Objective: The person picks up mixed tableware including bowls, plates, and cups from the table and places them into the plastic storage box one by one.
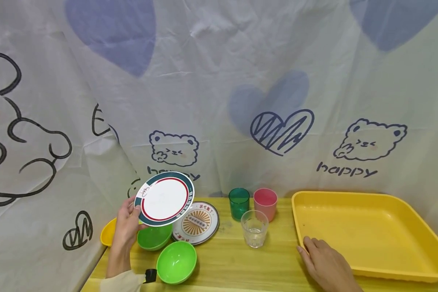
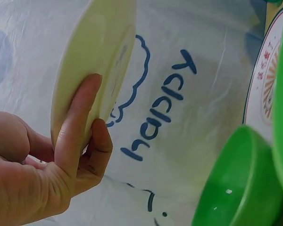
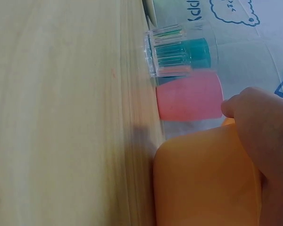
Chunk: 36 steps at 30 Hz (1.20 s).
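Fingers [image 1: 316, 244] of the right hand [image 1: 325, 263] lay relaxed on the tray [image 1: 295, 215], perhaps for balance; farther left, the left hand [image 1: 127, 223] pinched the plate [image 1: 164, 198] by its rim, higher than the bowls [image 1: 177, 263], likely leaving its face clear.

Yellow bowl's [image 1: 108, 232] partly tucked behind the left hand [image 1: 127, 221], the held plate [image 1: 165, 198] blocks some of the sunburst plate [image 1: 198, 223], and its own rim lettering's [image 1: 187, 202] too tiny to read.
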{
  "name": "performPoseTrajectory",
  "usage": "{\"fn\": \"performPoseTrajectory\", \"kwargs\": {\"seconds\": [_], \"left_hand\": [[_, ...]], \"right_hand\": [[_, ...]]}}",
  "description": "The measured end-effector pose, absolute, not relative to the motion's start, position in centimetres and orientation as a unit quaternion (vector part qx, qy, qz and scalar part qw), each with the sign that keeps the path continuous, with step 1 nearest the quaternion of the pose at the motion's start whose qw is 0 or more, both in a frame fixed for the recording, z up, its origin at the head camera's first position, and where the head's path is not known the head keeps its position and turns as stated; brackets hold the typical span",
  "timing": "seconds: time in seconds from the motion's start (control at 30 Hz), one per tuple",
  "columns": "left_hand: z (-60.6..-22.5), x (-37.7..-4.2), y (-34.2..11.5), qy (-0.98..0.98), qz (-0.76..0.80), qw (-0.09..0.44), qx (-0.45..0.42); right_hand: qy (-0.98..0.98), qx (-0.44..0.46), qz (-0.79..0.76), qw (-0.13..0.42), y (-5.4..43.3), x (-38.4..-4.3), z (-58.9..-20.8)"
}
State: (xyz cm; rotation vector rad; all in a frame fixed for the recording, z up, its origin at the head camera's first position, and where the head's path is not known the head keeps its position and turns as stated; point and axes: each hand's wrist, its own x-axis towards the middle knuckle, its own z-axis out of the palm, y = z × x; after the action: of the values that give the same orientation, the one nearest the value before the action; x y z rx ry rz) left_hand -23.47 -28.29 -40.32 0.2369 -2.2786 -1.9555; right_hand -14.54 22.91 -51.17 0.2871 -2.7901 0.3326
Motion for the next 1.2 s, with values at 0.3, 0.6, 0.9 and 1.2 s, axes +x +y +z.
{"fn": "performPoseTrajectory", "kwargs": {"seconds": [0.3, 0.6, 0.9, 1.2], "left_hand": [[-40.4, -23.6, -26.8, -0.74, -0.668, 0.065, 0.053], [-40.6, -23.8, -25.1, -0.719, -0.693, 0.049, 0.031], [-40.8, -23.5, -24.0, -0.714, -0.699, 0.039, 0.03], [-41.1, -23.3, -22.3, -0.714, -0.698, 0.039, 0.019]], "right_hand": [[-0.975, 0.104, 0.12, 0.158, 22.8, -14.6, -50.9], [-0.98, 0.086, 0.122, 0.135, 23.0, -14.4, -50.6], [-0.981, 0.085, 0.119, 0.128, 23.1, -14.5, -50.7], [-0.982, 0.086, 0.118, 0.12, 22.8, -14.6, -50.9]]}}
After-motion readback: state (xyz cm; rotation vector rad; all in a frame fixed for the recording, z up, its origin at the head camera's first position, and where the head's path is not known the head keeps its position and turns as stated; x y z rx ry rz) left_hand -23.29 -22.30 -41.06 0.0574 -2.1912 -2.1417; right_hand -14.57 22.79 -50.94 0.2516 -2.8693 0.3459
